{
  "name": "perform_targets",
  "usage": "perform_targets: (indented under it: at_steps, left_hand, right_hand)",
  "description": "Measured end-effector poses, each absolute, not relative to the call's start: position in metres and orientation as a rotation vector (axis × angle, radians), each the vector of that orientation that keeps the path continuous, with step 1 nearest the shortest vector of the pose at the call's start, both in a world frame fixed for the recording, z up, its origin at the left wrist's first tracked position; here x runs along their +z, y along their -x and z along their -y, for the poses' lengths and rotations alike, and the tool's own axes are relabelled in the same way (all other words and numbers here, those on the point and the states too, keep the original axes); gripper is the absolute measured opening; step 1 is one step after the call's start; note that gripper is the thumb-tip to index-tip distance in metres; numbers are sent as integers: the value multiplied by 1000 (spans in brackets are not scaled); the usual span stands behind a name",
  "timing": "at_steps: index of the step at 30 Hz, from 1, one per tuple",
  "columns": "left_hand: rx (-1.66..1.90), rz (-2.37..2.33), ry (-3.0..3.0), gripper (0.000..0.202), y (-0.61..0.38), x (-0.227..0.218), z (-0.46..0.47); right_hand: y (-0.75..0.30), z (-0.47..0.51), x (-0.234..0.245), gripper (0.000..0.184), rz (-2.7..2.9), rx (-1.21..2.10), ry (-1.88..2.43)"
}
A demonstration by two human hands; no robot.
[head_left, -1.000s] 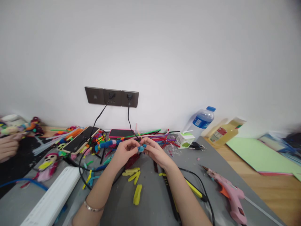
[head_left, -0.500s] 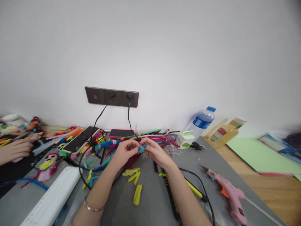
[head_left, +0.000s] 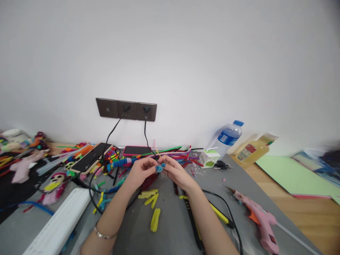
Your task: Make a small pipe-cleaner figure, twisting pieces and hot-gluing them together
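Both my hands meet above the middle of the grey table, pinching a small blue fuzzy piece (head_left: pixel 159 169) that looks like coiled pipe cleaner. My left hand (head_left: pixel 142 171) grips it from the left with thumb and forefinger. From the right, the fingertips of my right hand (head_left: pixel 176 173) close on the same piece. Fingers hide part of its shape. Below the hands lie several folded yellow pipe cleaner pieces (head_left: pixel 155 219). A dark red piece (head_left: pixel 148 182) sits behind my left wrist.
A pink glue gun (head_left: pixel 261 223) and yellow-black pliers-like handles (head_left: pixel 220 214) lie right. A white power strip (head_left: pixel 60 223), phone (head_left: pixel 91 157) and pipe cleaner doll (head_left: pixel 54 187) are left. Black cables run to wall sockets (head_left: pixel 126 109). A water bottle (head_left: pixel 228 136) stands behind a small box (head_left: pixel 209 158).
Another person's hand at the far left has gone out of view, leaving a pink figure lying there. My own hands have hardly moved and still pinch the blue piece.
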State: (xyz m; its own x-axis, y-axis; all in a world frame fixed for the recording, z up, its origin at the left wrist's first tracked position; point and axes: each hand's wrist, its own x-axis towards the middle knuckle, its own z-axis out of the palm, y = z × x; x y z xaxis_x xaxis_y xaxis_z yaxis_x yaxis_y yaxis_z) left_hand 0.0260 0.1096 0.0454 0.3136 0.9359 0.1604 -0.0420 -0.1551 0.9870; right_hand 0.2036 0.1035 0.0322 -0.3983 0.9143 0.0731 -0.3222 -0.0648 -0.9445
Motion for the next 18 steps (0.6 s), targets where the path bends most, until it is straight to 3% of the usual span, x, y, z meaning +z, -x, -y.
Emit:
perform_targets:
  at_steps: [18]
  left_hand:
    - [1091,-850,-1375,22,-28,49,-108]
  right_hand:
    - [-203,-103,33,19,1184,1684,664]
